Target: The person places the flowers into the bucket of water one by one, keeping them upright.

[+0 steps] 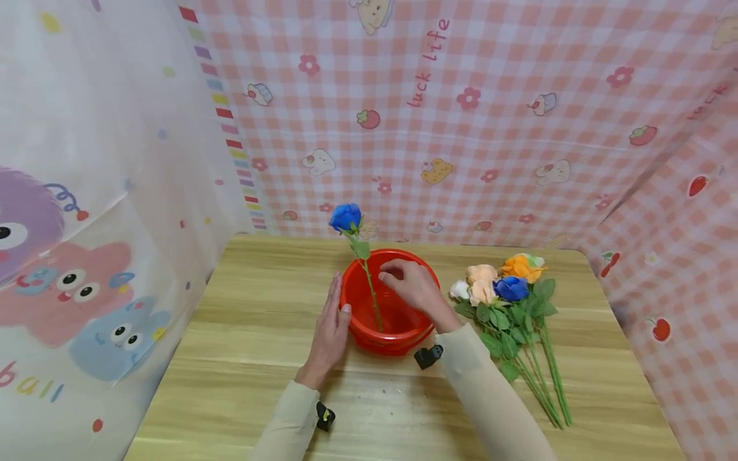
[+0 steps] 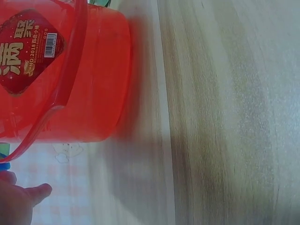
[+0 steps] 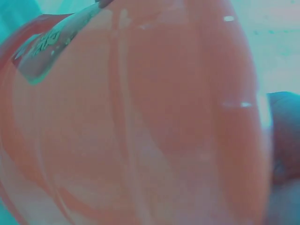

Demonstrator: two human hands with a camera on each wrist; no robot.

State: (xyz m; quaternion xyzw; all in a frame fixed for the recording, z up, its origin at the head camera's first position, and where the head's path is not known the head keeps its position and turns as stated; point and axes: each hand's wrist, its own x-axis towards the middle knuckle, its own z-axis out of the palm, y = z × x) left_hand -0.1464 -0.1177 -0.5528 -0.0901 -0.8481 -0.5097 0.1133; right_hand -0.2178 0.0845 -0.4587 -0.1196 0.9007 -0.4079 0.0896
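A red bucket [image 1: 392,314] stands on the wooden table, and one artificial blue rose [image 1: 346,218] is upright in it, tilted left, its green stem near the left rim. My left hand [image 1: 330,326] rests its straight fingers against the bucket's left outer side. Over the bucket's opening is my right hand [image 1: 412,286], fingers loosely bent, a little right of the stem; nothing shows between them. In the left wrist view the bucket [image 2: 101,75] shows a label and handle, with my left thumb [image 2: 37,192] below it. The right wrist view is mostly filled by the bucket wall [image 3: 164,117].
Right of the bucket lies a pile of artificial roses: white [image 1: 459,290], peach [image 1: 483,291], orange [image 1: 521,267] and blue [image 1: 511,289], with leaves and long green stems [image 1: 552,371] toward the front. Patterned cloth [image 1: 403,147] hangs behind and at both sides of the table [image 1: 248,346].
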